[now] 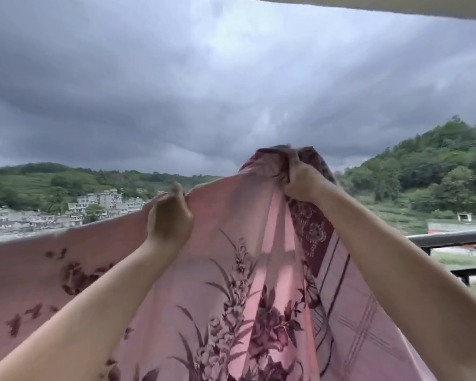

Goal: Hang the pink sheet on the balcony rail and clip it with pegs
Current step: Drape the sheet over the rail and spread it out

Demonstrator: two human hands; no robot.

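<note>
Pink sheet going up over the balcony rail, no pegs in sight

Both hands are raised: the left hand (168,215) pinches the top edge of the pink sheet (231,284), the right hand (300,180) clutches a bunched wad. I'd spread that bunch rightward along the balcony rail (451,239) before draping. The sheet's long axis runs left-right, top edge rising toward the right.

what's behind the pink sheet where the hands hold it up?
Right of the pink sheet, the dark balcony rail shows, with hills and buildings above. Behind the cloth the rail is covered; no pegs visible.
</note>
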